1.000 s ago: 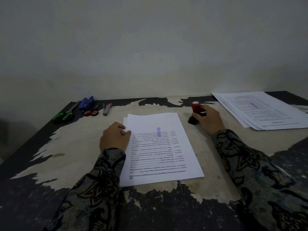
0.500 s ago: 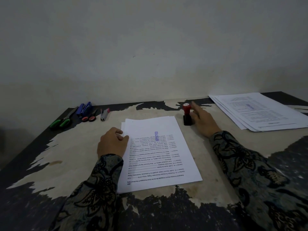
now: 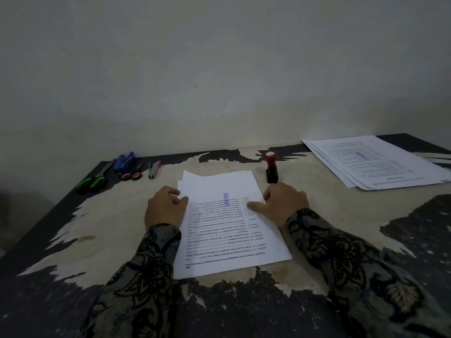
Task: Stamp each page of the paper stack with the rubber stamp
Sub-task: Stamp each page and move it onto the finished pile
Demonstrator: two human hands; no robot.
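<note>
A stack of white printed pages (image 3: 227,230) lies in the middle of the worn table; its top page bears a blue stamp mark (image 3: 226,199). My left hand (image 3: 165,207) rests on the stack's left edge, fingers loosely curled on the paper. My right hand (image 3: 280,203) lies at the stack's right edge, its thumb flat on the top page and its fingers at the page's edge. The rubber stamp (image 3: 271,168), red-topped with a black base, stands upright on the table just beyond my right hand, untouched.
A second pile of stamped pages (image 3: 373,162) lies at the far right. At the far left sit green-handled scissors (image 3: 91,182), a blue stapler (image 3: 125,160), red-handled scissors (image 3: 133,175) and a small grey tool (image 3: 153,170). A wall rises behind the table (image 3: 97,240).
My right hand set the stamp upright, let go of it and came back to the right edge of the stack. My left hand stayed on the left edge.
</note>
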